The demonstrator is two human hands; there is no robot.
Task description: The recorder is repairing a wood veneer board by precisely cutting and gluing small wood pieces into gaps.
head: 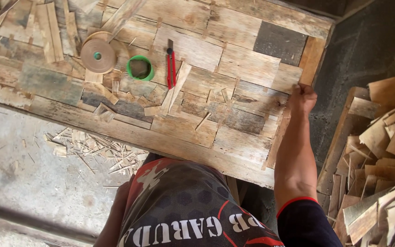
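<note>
Veneer strip (308, 61), a light tan slip of thin wood, lies at the far right edge of a patchwork sheet (234, 68) of rough veneer pieces covering the workbench, where the person's right hand (302, 97) closes its fingers on the strip's lower end; how firmly they pinch is hard to judge, the fingertips being turned away from the camera. The left hand is out of sight, its forearm (115, 215) dropping below the bench edge beside the patterned shirt, so nobody could say whether it is clenched or loose. On the sheet, well apart from the working hand, rest a red-handled utility knife (171, 68), a green-cored tape roll (140, 68) nearly used up, and a fuller roll of brown paper tape (98, 56). Grain runs in different directions across grey, honey and dark patches, with splintery offcuts (110, 107) scattered near the middle. Thin slivers (92, 151) litter the concrete floor under the bench's near edge. At right, a loose heap of curled, jagged veneer scraps (380, 151) is cut off by the frame, its full extent unseen
</note>
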